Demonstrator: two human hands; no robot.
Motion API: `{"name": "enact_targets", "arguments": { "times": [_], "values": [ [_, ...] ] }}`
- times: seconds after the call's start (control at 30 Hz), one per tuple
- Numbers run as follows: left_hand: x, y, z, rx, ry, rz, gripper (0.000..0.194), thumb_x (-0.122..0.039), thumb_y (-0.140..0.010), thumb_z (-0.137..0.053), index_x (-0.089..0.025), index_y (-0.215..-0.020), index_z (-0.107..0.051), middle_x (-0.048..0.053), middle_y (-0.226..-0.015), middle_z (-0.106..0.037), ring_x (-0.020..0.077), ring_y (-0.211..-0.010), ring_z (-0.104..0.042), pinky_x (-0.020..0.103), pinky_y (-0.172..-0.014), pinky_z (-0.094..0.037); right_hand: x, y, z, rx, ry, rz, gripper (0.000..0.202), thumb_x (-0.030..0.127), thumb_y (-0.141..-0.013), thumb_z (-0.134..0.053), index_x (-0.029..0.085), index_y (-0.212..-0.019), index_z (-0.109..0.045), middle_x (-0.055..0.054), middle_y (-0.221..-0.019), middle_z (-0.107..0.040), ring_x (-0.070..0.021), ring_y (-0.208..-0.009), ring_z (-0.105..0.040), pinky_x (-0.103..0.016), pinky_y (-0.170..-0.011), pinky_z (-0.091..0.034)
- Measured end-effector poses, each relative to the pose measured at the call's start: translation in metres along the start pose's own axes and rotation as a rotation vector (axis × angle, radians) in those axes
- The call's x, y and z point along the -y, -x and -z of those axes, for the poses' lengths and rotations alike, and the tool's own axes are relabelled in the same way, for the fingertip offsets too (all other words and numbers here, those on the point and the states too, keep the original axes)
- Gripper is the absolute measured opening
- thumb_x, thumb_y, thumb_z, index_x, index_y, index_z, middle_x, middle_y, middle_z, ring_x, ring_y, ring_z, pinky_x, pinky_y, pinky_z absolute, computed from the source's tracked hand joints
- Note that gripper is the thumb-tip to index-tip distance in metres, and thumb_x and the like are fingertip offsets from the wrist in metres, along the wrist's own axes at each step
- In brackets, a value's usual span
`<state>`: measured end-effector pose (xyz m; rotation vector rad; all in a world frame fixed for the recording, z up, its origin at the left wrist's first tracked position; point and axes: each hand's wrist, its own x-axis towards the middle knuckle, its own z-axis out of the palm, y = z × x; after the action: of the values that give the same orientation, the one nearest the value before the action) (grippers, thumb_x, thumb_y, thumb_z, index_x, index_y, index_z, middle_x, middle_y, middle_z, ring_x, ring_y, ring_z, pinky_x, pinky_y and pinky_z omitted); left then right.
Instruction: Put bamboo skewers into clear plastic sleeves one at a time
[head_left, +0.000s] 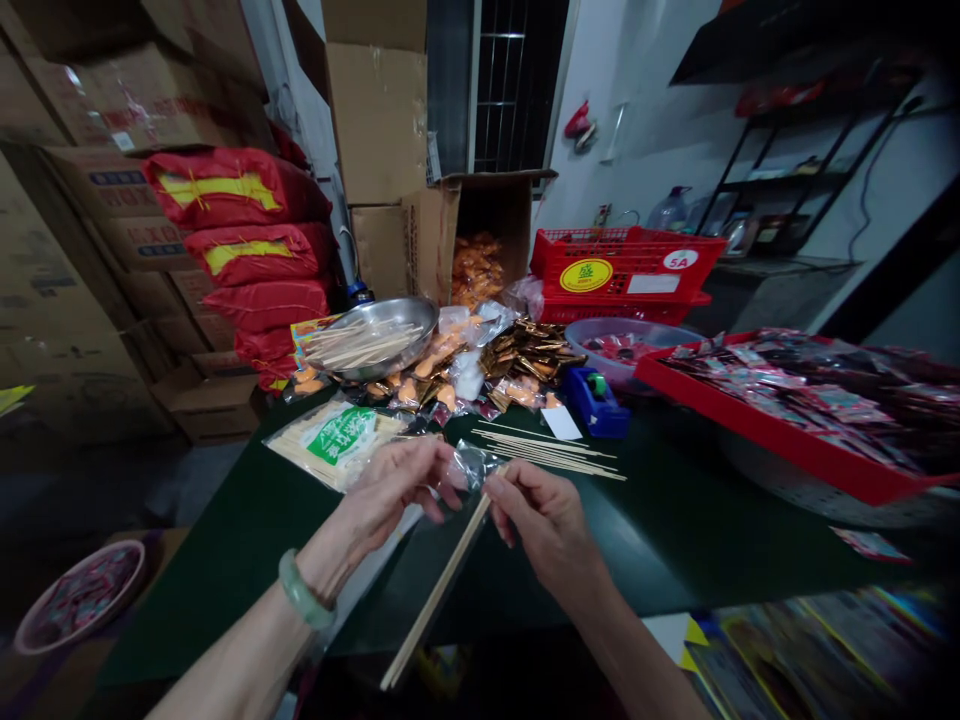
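Pinch, right hand (pixel 546 512): one stick bundle (pixel 435 595)

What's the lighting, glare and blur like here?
Head view: dim overall, upper-right corner near black. Head view: soft sheen on the green tabletop beside the right hand. Head view: packets at lower right smeared, pink basin at lower left soft; the held wooden sticks read clearer.

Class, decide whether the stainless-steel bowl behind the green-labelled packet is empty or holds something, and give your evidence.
Not empty: the stainless-steel bowl holds pale thin sticks, visible lying across its inside.
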<state>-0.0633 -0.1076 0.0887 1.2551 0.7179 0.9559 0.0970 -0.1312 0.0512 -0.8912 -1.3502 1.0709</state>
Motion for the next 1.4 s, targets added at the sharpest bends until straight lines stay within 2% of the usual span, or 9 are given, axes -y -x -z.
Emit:
{"name": "enact_targets", "arguments": {
  "times": [0.13, 0.27, 0.4, 0.57, 0.73, 0.9, 1.07, 1.27, 1.4],
  "values": [
    [0.017, 0.005, -0.005, 0.023, -0.087, 0.103, 0.036, -0.044, -0.074, -0.061, -0.009, -0.062, -0.061, 0.003, -0.059, -0.058, 0.0088, -0.055, -0.053, 0.018, -0.051, -0.04, -0.006, -0.002, -0.008, -0.021, 0.034, 0.014, 0.033, 0.037, -0.078, -0.055, 0.018, -0.054, -0.044, 0.006, -0.041, -0.043, -0.0055, -0.036, -0.038, -0.018, -0.037, -0.029],
    [0.039, 0.011, -0.002, 0.087, -0.016, 0.298, 0.036, -0.047, -0.071, -0.062, -0.012, -0.08, -0.06, 0.004, -0.065, -0.06, 0.0124, -0.053, -0.057, 0.02, -0.047, -0.042, -0.021, -0.008, -0.011, -0.121, 0.01, -0.025, 0.032, 0.039, -0.078, -0.055, 0.017, -0.056, -0.047, 0.006, -0.043, -0.043, -0.0061, -0.038, -0.039, -0.018, -0.037, -0.031],
    [0.019, -0.004, 0.029, -0.009, -0.296, 0.26, 0.029, -0.041, -0.073, -0.06, -0.013, -0.075, -0.059, 0.0, -0.054, -0.052, 0.0079, -0.044, -0.047, 0.019, -0.044, -0.038, -0.045, -0.029, 0.021, -0.048, 0.071, -0.1, 0.033, 0.044, -0.079, -0.051, 0.016, -0.096, -0.057, 0.002, -0.061, -0.055, -0.0088, -0.042, -0.044, -0.02, -0.036, -0.033],
    [-0.053, -0.095, 0.104, -0.36, -1.248, -0.197, 0.018, -0.021, -0.078, -0.045, -0.014, -0.082, -0.061, 0.002, -0.063, -0.055, 0.0147, -0.059, -0.051, 0.023, -0.056, -0.038, -0.08, -0.066, 0.1, -0.114, 0.975, -0.111, 0.022, 0.025, -0.079, -0.049, 0.016, -0.094, -0.062, -0.006, -0.081, -0.06, -0.015, -0.063, -0.055, -0.025, -0.052, -0.038],
    [-0.086, -0.186, 0.139, -0.472, -1.75, -0.179, 0.036, -0.027, -0.077, -0.051, -0.004, -0.105, -0.054, 0.016, -0.102, -0.055, 0.0334, -0.101, -0.046, 0.043, -0.083, -0.036, -0.091, -0.089, 0.123, 0.27, 1.604, -0.314, 0.022, 0.021, -0.082, -0.046, 0.018, -0.099, -0.06, -0.009, -0.104, -0.057, -0.0188, -0.078, -0.062, -0.025, -0.056, -0.038],
    [-0.06, -0.182, 0.104, -0.464, -1.752, -0.444, 0.047, -0.034, -0.078, -0.054, -0.008, -0.117, -0.048, 0.017, -0.117, -0.048, 0.035, -0.109, -0.038, 0.049, -0.087, -0.033, -0.09, -0.099, 0.111, 0.363, 1.658, -0.288, 0.025, 0.003, -0.078, -0.041, 0.013, -0.086, -0.063, -0.012, -0.093, -0.061, -0.0218, -0.079, -0.063, -0.026, -0.057, -0.039],
    [-0.01, -0.138, 0.064, -0.184, -1.479, -0.557, 0.029, -0.024, -0.077, -0.052, -0.01, -0.101, -0.059, 0.013, -0.103, -0.055, 0.025, -0.098, -0.046, 0.04, -0.085, -0.038, -0.089, -0.098, 0.113, 0.353, 1.678, -0.244, 0.023, 0.005, -0.077, -0.043, 0.014, -0.089, -0.061, -0.012, -0.094, -0.06, -0.022, -0.077, -0.063, -0.026, -0.055, -0.039],
    [0.045, -0.115, 0.036, -0.107, -0.8, -0.129, 0.02, -0.025, -0.074, -0.053, -0.01, -0.084, -0.062, 0.003, -0.069, -0.058, 0.011, -0.058, -0.048, 0.023, -0.056, -0.039, -0.072, -0.098, 0.116, 0.213, 1.698, -0.23, 0.024, 0.015, -0.086, -0.034, 0.01, -0.103, -0.051, -0.016, -0.105, -0.057, -0.0227, -0.083, -0.062, -0.028, -0.058, -0.039],
    [0.069, -0.109, 0.013, -0.046, -0.724, -0.059, 0.018, -0.025, -0.073, -0.052, -0.01, -0.074, -0.062, 0.0, -0.057, -0.054, 0.0093, -0.051, -0.045, 0.02, -0.048, -0.034, -0.068, -0.1, 0.113, 0.282, 1.684, -0.264, 0.022, 0.011, -0.083, -0.042, 0.011, -0.102, -0.053, -0.013, -0.094, -0.063, -0.0221, -0.084, -0.063, -0.028, -0.062, -0.042]
  ]
}}
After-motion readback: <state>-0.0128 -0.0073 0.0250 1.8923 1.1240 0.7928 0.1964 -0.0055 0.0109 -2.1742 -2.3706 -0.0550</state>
